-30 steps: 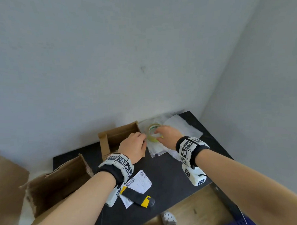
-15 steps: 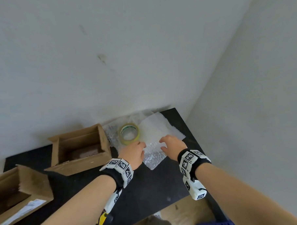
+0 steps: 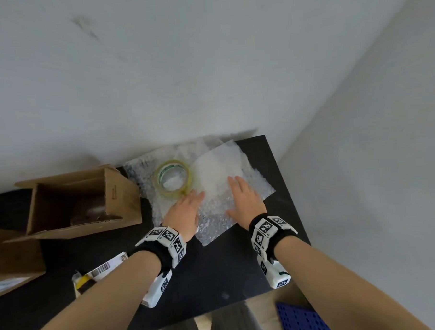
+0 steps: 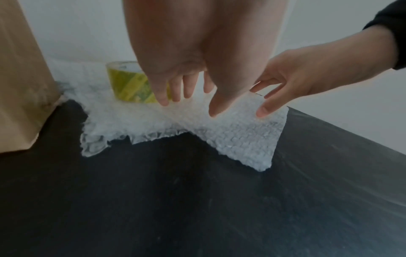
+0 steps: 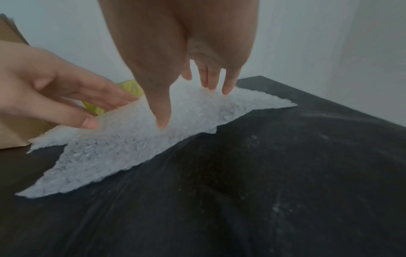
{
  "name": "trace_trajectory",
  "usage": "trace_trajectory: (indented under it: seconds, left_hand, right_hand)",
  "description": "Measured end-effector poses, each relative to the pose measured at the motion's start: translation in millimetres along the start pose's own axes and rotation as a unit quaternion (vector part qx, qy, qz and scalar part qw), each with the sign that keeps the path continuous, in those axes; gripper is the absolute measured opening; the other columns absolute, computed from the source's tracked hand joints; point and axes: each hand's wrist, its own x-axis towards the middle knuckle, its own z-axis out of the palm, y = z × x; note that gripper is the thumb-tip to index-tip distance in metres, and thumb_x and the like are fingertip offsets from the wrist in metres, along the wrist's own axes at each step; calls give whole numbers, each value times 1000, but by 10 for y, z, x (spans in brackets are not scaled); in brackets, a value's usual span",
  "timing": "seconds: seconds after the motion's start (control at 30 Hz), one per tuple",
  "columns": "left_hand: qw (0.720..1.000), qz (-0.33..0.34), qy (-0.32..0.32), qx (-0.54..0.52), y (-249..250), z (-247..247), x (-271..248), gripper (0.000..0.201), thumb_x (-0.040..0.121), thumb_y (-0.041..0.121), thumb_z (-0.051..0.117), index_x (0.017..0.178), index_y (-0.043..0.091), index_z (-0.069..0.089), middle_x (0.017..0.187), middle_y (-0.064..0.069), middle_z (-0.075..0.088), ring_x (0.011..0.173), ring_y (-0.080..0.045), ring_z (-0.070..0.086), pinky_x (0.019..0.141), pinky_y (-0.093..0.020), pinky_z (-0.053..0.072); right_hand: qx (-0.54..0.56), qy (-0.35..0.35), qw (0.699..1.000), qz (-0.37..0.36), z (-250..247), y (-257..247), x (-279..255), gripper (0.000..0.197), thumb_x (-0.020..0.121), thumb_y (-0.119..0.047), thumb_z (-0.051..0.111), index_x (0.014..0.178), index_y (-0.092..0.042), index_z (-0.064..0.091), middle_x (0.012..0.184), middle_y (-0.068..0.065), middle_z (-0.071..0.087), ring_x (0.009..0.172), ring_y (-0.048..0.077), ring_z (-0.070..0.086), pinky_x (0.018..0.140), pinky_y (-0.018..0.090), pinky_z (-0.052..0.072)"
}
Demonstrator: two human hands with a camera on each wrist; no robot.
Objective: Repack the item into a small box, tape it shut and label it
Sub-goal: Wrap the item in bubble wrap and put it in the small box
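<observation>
Since a sec ago our hands have come off the tape roll [image 3: 173, 177] and now spread over the bubble wrap [image 3: 213, 215] at frame center. Earlier the right hand [image 3: 245, 201] was on the roll w/ the left hand [image 3: 182, 212] beside it. Now the roll sits alone on the wrap, just above the left fingertips. Looks to us like taping is parked and we're after padding first, so the job is still early: nothing wrapped, taped or labelled.

Both grips are apart, fingers straight and fanned, holding nothing. In the wrist views the tips hover at or barely touch the sheet; can't tell which.

The small box [image 3: 81, 203], left of center, lies tipped w/ its opening toward us, flaps loose, touching the wrap's left edge. Something dark sits inside, prob. the item, too shadowed to ID. A 2nd carton [image 3: 13, 258] sits at the far left edge. A barcode label [image 3: 105, 268] lies lower left on the black counter [image 3: 216, 277], under the left forearm, next to a yellow-black tool [image 3: 83, 283], mostly hidden.

The wrap is crumpled, ragged-edged, w/ a smoother white sheet [image 3: 219, 164] overlapping it at upper right.
</observation>
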Motion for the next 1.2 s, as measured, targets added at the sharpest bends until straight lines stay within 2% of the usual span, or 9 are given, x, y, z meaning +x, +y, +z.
trace_trajectory:
  seconds: [0.17,0.27,0.37,0.47,0.63,0.8,1.0,1.1,1.2]
  left_hand:
    - [999,2,12,-47,-49,67,38,56,97,13,42,148,24,22,156,5,21,143,-13,21,112,-25,23]
    - [999,3,-7,-41,-58,55,23,56,98,15,42,149,24,21,157,6,19,144,-14,17,114,-26,19]
    - [999,5,-13,-51,-32,-8,16,57,97,14,43,149,22,21,155,1,24,141,-18,26,113,-29,22]
    - [998,-21,-20,-59,-23,-115,24,61,96,20,46,149,23,17,153,-4,28,132,-26,39,109,-43,33]
    - [996,-51,-60,-46,-53,-272,-39,63,96,30,48,149,19,17,151,-9,31,135,-27,36,109,-42,32]
    - [995,-39,-67,-56,-80,-415,-146,64,93,9,46,149,22,19,148,-10,34,130,-27,42,109,-35,34]
    - [997,23,21,-70,-42,-746,-193,61,89,-2,40,145,23,32,141,-11,46,124,-28,49,104,-35,39]
    - [988,54,76,-121,17,-1012,-209,47,96,8,41,143,14,35,139,-12,47,122,-26,49,102,-30,36]
    - [970,41,133,-199,34,-1252,-217,54,96,21,48,145,14,27,146,-10,37,129,-25,43,107,-32,33]
  right_hand:
    - [12,-6,1000,-9,40,28,52,65,86,-20,62,142,-15,29,143,7,34,127,26,41,102,38,41]
    - [38,10,999,-4,17,6,65,39,89,-15,57,127,-13,47,127,6,48,111,26,52,91,39,48]
    - [59,19,998,0,-49,-46,64,18,93,-13,50,109,-13,59,111,5,59,97,26,60,83,38,50]
    - [86,49,995,-8,-166,-112,42,16,94,-18,50,101,-14,64,105,3,63,92,24,62,82,38,50]
    - [121,112,986,-34,-448,-212,-39,14,94,-18,50,97,-12,63,101,2,63,88,21,61,79,36,50]
    - [135,151,978,-50,-750,-321,-117,14,94,-17,51,99,-9,62,100,5,64,90,22,60,82,37,49]
    - [125,152,976,-89,-1172,-427,-269,12,91,-11,54,95,-11,66,99,3,68,93,19,62,84,27,45]
    - [128,160,973,-102,-1379,-452,-354,11,89,-10,57,91,-15,67,95,0,69,92,17,62,87,29,46]
    - [137,149,971,-126,-1522,-475,-459,10,86,-9,61,85,-17,67,91,-4,64,92,16,60,87,26,42]
